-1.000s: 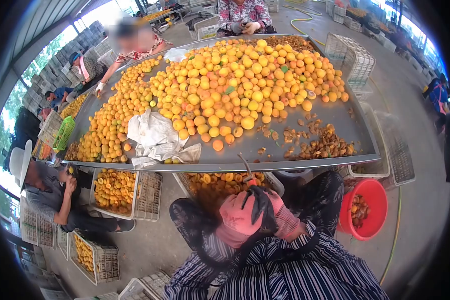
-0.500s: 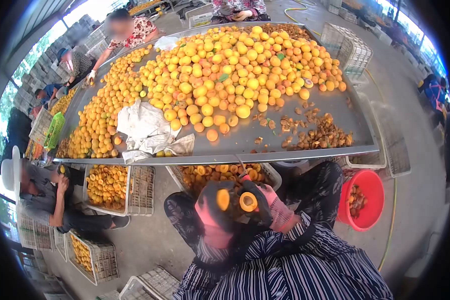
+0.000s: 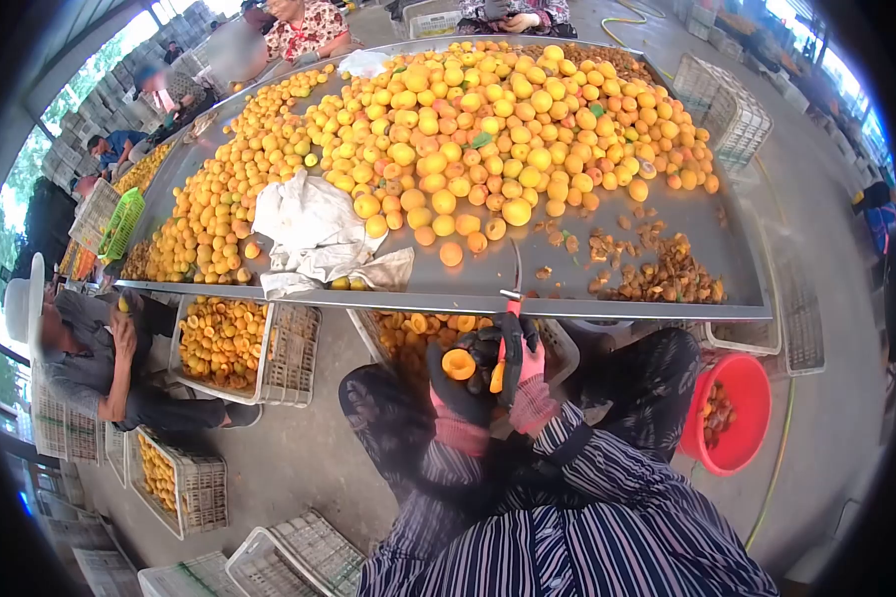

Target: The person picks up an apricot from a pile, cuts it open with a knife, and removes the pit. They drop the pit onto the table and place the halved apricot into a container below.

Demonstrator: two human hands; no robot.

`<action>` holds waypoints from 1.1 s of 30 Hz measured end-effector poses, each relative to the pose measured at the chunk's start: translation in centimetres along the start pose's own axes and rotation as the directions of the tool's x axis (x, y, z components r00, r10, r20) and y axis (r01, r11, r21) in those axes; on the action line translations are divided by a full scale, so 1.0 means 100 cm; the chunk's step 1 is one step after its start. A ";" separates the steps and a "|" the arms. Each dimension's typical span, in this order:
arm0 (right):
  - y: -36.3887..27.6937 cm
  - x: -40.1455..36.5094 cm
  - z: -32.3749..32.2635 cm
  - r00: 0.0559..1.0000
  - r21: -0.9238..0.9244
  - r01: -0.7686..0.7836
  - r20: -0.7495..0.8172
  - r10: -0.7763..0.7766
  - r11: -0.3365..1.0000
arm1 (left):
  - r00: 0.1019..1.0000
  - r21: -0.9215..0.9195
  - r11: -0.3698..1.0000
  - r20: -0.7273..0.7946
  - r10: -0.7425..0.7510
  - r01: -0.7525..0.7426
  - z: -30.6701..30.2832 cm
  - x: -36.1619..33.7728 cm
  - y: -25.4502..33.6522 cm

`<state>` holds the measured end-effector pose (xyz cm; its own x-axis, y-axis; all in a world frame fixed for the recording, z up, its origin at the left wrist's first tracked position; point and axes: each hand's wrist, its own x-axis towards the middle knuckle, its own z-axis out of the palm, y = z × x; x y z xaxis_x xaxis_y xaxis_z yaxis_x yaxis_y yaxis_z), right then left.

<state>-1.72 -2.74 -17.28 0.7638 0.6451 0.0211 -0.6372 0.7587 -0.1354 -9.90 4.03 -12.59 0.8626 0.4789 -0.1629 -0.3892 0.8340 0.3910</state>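
Observation:
Both my hands wear pink gloves with black palms, above a crate of apricot halves (image 3: 418, 324). In my left hand (image 3: 454, 396) is an apricot half (image 3: 458, 364), its hollow cut side facing up. My right hand (image 3: 520, 366), just beside it, is closed round the red handle of a knife (image 3: 513, 306), whose thin curved blade points away toward the table. A second apricot half (image 3: 498, 376) shows at the right hand's fingers, between the two hands.
A metal table (image 3: 448, 297) ahead bears heaped whole apricots (image 3: 468, 129), a white cloth (image 3: 309, 234) and brown scraps (image 3: 667, 274). At right stands a red bucket (image 3: 732, 413). Another crate (image 3: 291, 353) and a seated person (image 3: 80, 343) are at left. More people sit beyond the table.
The apricot halves have moved apart: the right one has tipped from facing up to edge-on. My right hand has turned, so more of the knife shows. The view has shifted slightly.

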 end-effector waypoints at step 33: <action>-0.074 -0.051 0.167 0.987 -0.443 -0.039 0.124 0.104 0.895 | 0.985 0.133 0.976 -0.049 -0.165 0.170 0.091 -0.053 0.010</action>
<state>-2.65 -10.10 0.14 0.6744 0.7269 0.1297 -0.5544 0.6145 -0.5613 -11.94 -0.20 -3.08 0.8983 0.3474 -0.2690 -0.1903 0.8595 0.4743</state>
